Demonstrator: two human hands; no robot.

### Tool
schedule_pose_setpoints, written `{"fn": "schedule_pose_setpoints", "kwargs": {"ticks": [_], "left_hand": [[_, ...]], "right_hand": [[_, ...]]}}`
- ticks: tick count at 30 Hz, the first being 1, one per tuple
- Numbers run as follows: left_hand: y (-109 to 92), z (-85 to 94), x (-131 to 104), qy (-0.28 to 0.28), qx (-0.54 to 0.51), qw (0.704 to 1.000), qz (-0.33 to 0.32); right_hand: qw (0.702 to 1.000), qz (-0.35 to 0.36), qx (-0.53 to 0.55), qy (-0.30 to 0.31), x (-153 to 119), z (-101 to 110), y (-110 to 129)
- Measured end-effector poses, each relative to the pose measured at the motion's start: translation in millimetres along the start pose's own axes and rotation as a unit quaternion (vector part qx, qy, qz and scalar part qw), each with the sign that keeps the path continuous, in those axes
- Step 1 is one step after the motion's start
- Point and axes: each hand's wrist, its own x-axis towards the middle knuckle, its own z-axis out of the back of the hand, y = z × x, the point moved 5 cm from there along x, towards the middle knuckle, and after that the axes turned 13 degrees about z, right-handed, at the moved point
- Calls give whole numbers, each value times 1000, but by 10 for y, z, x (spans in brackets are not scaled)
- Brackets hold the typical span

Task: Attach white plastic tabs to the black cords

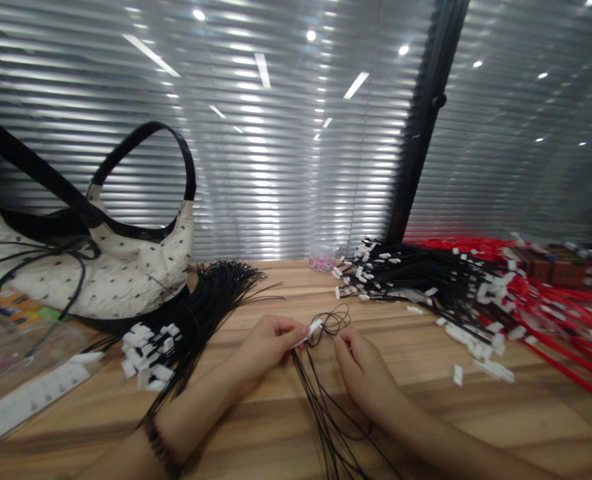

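My left hand (266, 347) pinches a small white tag (315, 327) at the end of a thin black cord (333, 321) that loops just beyond my fingers. My right hand (363, 370) sits close beside it, fingers curled on the same looped cord. A few more black cords (321, 413) trail from between my hands toward me across the wooden table (526, 413).
A bundle of black cords with white tags (176, 333) lies at my left, beside a cream spotted handbag (101, 267). A larger heap of black tagged cords (426, 280) and red cords (551, 307) spreads at the right. A small jar of beads (322, 259) stands by the blinds.
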Motion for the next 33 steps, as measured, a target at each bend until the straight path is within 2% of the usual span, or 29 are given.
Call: {"fn": "schedule_pose_setpoints", "kwargs": {"ticks": [5,12,16,24,30,33], "left_hand": [[9,-5,4,6,6,1000,-14],[5,0,2,23,21,999,-13],[8,13,-1,28,28,999,-20],[36,24,10,78,39,996,-31],[15,8,-15,110,41,993,-30],[5,13,-22,108,45,993,-31]], "right_hand": [[999,22,24,-11,-28,-2,27],[986,154,-42,-44,-59,95,207],[976,202,-69,-33,-70,124,229],[973,220,65,18,-55,111,230],[973,216,79,29,-76,128,238],[973,215,77,27,-73,135,242]]}}
